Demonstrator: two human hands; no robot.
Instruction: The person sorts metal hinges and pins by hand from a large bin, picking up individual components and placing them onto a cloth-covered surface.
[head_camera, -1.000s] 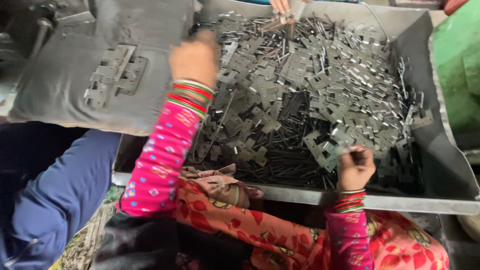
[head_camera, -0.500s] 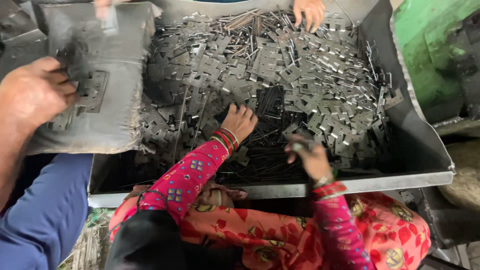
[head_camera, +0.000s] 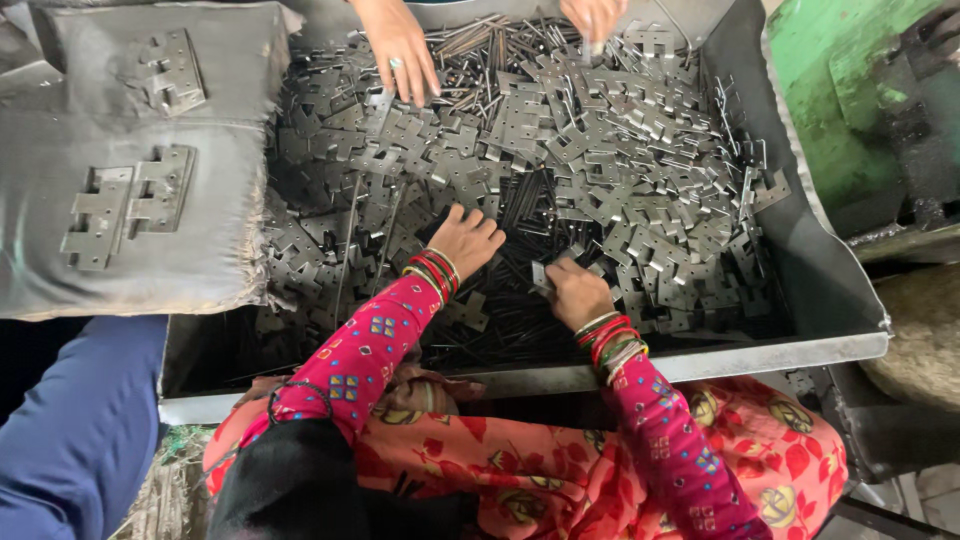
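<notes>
In the wide grey sheet-metal tray (head_camera: 820, 300), toward its near-middle, on a dark patch of thin black metal pins (head_camera: 520, 215): left hand (head_camera: 465, 240), pink-sleeved and bangled, grip spread, fingertips down among the pins. Just to the right of it and closer to the tray's near rim: right hand (head_camera: 578, 292), grip pressed together, pinching a small flat grey notched metal plate (head_camera: 543, 276) by one edge. Plate held low over the pins, jutting out leftward, so lying between the two hands and just beside the left one, apart from it. Long axes of the pins here mostly running from the tray's near rim toward its far rim.

Across the tray's right half and far side: a loose heap of flat grey notched plates (head_camera: 640, 170). At the tray's far rim: a co-worker's two hands (head_camera: 400, 45), well apart from the held plate. Left of the tray: a grey padded cloth (head_camera: 130, 130) carrying paired grey hinge plates (head_camera: 125, 205). Right of the tray: a green metal machine body (head_camera: 840, 90).
</notes>
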